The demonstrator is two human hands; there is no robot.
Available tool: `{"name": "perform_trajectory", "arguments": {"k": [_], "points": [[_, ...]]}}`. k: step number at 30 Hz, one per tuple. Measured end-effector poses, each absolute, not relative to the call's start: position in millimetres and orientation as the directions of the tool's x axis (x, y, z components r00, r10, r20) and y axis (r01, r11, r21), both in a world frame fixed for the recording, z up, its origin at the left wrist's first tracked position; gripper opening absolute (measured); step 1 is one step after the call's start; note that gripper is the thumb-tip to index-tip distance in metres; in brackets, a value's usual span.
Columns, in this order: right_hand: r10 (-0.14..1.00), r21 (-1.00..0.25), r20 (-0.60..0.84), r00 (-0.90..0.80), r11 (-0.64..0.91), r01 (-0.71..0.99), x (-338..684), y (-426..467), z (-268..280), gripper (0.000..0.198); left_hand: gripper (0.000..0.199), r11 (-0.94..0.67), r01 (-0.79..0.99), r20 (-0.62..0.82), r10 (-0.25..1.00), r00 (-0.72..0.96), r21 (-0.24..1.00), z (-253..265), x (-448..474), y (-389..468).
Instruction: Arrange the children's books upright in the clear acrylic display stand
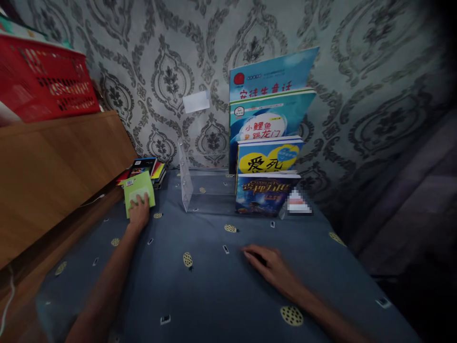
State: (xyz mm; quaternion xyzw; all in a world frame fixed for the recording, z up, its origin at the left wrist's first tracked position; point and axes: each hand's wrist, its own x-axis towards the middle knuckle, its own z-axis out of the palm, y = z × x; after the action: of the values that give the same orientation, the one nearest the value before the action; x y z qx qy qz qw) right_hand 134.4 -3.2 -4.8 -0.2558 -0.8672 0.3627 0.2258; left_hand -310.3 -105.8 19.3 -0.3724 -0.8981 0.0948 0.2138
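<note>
At the left, my left hand has its fingers on a light green book, gripping it by its lower part. The book tilts up in front of a small pile of books. My right hand rests on the patterned cloth with its fingers curled in and the tips close together; nothing shows in them. Beyond it, a clear stepped book rack holds upright books in rows, among them a dark blue book in front and a yellow and blue book behind it.
A red plastic basket stands on a wooden cabinet at the left. Grey-blue cloth covers the table. Taller blue books fill the back rows. A white label shows above the rack, before the patterned wall.
</note>
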Motion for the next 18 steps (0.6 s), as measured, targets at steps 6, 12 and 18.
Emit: {"name": "perform_trajectory", "arguments": {"k": [6,12,18], "points": [[0.604,-0.747,0.206,-0.77,0.605,0.276,134.2,-4.6,-2.6,0.038,0.062,0.646,0.688,0.131,0.753,-0.645,-0.331,30.1,-285.2,-115.5],[0.603,-0.743,0.195,-0.774,0.606,0.285,134.1,-4.6,-1.4,0.038,0.048,0.455,0.873,-0.143,0.866,-0.48,-0.175,54.1,-292.1,-121.0],[0.601,-0.724,0.176,-0.779,0.615,0.311,134.2,-5.8,0.8,0.035,0.053,0.655,0.753,0.024,0.755,-0.655,-0.06,62.0,-334.8,-115.8]]}}
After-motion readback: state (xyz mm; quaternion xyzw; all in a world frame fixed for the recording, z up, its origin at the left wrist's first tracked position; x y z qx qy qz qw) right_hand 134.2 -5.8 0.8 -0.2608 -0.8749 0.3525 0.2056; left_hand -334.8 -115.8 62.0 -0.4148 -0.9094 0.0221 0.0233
